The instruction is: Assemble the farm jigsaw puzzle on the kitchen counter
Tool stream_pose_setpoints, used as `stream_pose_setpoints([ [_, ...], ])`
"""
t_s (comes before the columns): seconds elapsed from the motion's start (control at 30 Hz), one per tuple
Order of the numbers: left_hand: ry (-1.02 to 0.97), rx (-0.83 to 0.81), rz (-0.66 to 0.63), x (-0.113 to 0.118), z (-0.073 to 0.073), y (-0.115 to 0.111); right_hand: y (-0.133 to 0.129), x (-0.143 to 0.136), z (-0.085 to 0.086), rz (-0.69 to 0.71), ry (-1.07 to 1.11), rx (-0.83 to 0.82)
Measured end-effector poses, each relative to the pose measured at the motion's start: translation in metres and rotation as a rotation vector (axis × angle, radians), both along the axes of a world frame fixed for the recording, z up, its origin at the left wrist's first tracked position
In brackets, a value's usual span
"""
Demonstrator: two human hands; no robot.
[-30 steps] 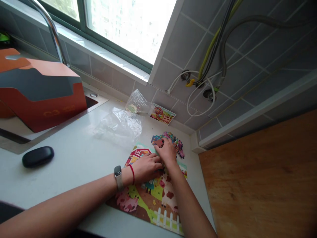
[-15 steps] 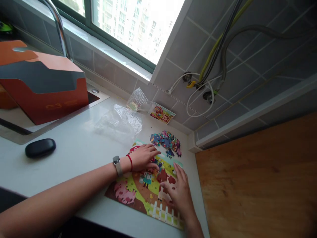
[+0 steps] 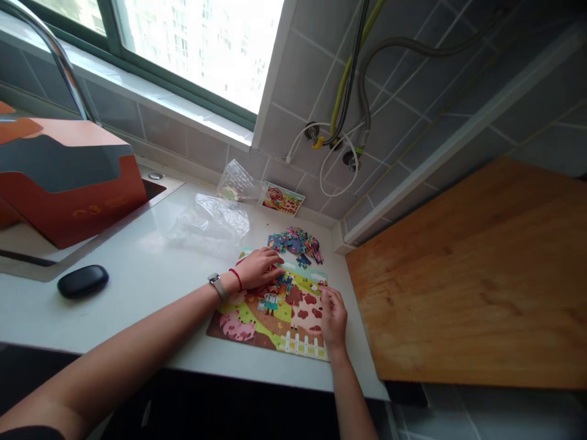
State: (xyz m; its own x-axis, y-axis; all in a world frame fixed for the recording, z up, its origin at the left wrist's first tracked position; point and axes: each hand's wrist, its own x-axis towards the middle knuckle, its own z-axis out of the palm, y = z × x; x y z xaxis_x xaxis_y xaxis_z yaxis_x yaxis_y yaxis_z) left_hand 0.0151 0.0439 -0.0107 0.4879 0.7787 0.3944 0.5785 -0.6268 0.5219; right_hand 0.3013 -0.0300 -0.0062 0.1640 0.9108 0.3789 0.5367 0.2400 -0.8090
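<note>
A farm-scene jigsaw puzzle (image 3: 261, 324) lies flat on the white counter, showing a pink pig, a brown-spotted cow and a white fence. My left hand (image 3: 259, 269) rests palm down over its upper left part, fingers stretched out. A grey watch (image 3: 217, 283) and a red cord are on that wrist. At the puzzle's right edge is my right hand (image 3: 334, 315), its fingers curled together; whatever may be between them is hidden. Just beyond the puzzle sits a heap of loose jigsaw pieces (image 3: 296, 244), mostly blue and pink.
A picture card (image 3: 282, 200) leans against the tiled wall, beside a crumpled clear plastic bag (image 3: 208, 223). On the left are a black oval case (image 3: 83, 281) and an orange box (image 3: 92, 201) by the sink. A wooden panel (image 3: 468, 287) borders the counter's right side.
My right hand has moved from over the cow to the puzzle's right edge, and its fingers have closed. My left hand stays on the puzzle. The camera view has shifted.
</note>
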Motion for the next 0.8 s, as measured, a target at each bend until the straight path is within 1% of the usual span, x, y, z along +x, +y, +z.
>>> stream_pose_setpoints([
  [0.07, 0.02, -0.02, -0.011, 0.0, -0.003, -0.002, -0.002, 0.0, -0.001, -0.016, -0.005, 0.001],
  [0.13, 0.04, -0.036, -0.032, -0.001, -0.004, -0.003, -0.004, -0.002, 0.002, -0.036, -0.027, 0.022],
  [0.2, 0.059, -0.033, -0.051, -0.002, -0.002, -0.005, -0.003, -0.008, 0.01, -0.029, -0.084, 0.055],
  [0.27, 0.067, -0.014, -0.068, 0.001, 0.002, -0.008, 0.005, -0.019, 0.025, 0.052, -0.176, 0.063],
  [0.37, 0.072, 0.006, -0.152, 0.012, 0.008, -0.017, 0.035, -0.045, 0.052, 0.244, -0.339, -0.007],
  [0.43, 0.092, 0.018, -0.208, 0.023, 0.011, -0.026, 0.065, -0.068, 0.065, 0.356, -0.529, -0.065],
  [0.47, 0.101, 0.024, -0.231, 0.028, 0.012, -0.031, 0.082, -0.079, 0.068, 0.39, -0.647, -0.084],
  [0.53, 0.104, 0.022, -0.301, 0.036, 0.012, -0.039, 0.114, -0.1, 0.067, 0.406, -0.697, -0.093],
  [0.63, 0.109, 0.024, -0.343, 0.041, 0.011, -0.045, 0.15, -0.123, 0.053, 0.43, -0.743, -0.114],
  [0.7, 0.105, 0.021, -0.344, 0.041, 0.01, -0.044, 0.162, -0.13, 0.042, 0.431, -0.757, -0.121],
  [0.8, 0.104, 0.011, -0.343, 0.04, 0.011, -0.043, 0.166, -0.13, 0.036, 0.421, -0.745, -0.104],
])
